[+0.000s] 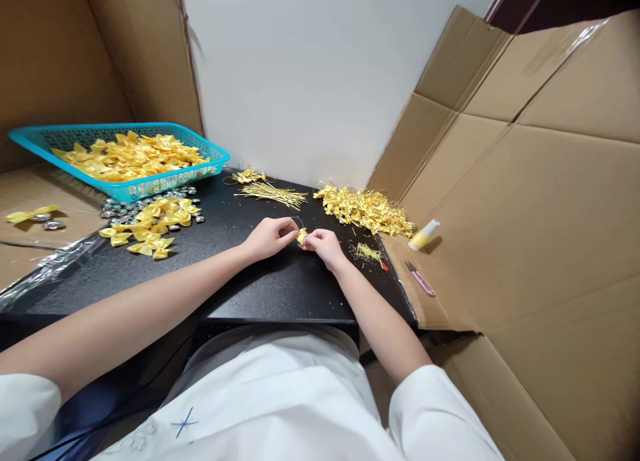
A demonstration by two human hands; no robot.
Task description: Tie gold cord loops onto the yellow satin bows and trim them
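Over the middle of the black table, my left hand (273,238) and my right hand (325,246) meet at a small yellow ribbon bow (301,235). Both hands are closed, with fingertips pinching the bow from either side. A thin cord loop (299,219) arches up behind the bow, by the left fingertips. Much of the bow is hidden by the fingers. Beyond the hands lies a bundle of gold cords (274,194). A large heap of finished-looking yellow bows with cords (365,209) is at the back right.
A turquoise basket (145,186) full of yellow bows stands back left. Before it lie loose yellow bows (150,237) and silvery beads (117,209). To the right are thread scraps (369,252), a yellow thread spool (424,235) and pink thread snips (421,279). Cardboard walls (540,201) flank the table (235,294).
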